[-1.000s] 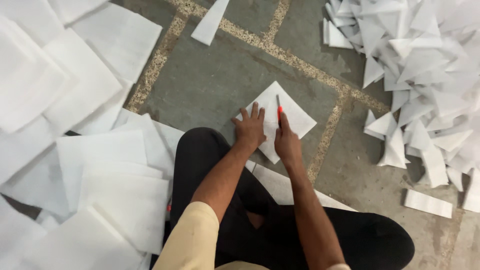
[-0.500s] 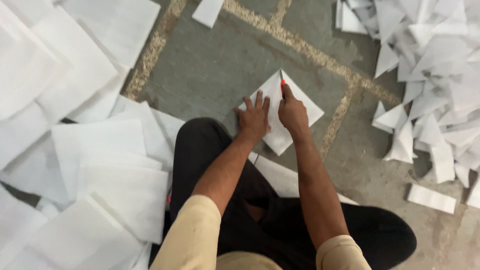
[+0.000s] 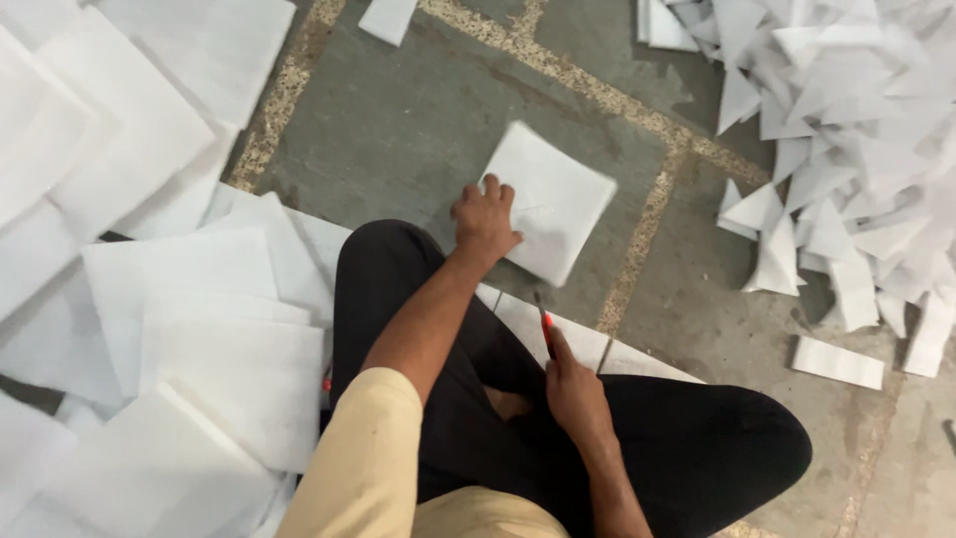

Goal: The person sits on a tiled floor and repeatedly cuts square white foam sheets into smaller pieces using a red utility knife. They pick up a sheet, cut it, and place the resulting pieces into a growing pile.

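My left hand [image 3: 486, 215] presses flat on a white foam square [image 3: 551, 199] (on the floor); my right hand [image 3: 576, 391] grips a red-handled cutter [image 3: 544, 325].

Left hand [image 3: 485, 214] presses flat on the white square sheet [image 3: 553, 199] on the grey floor [image 3: 398, 130]. Right hand [image 3: 576, 394] grips a red-handled cutter [image 3: 544, 324] over the black-trousered lap. White sheets [image 3: 189, 299] are stacked at left, cut scraps [image 3: 846, 130] heaped at right.
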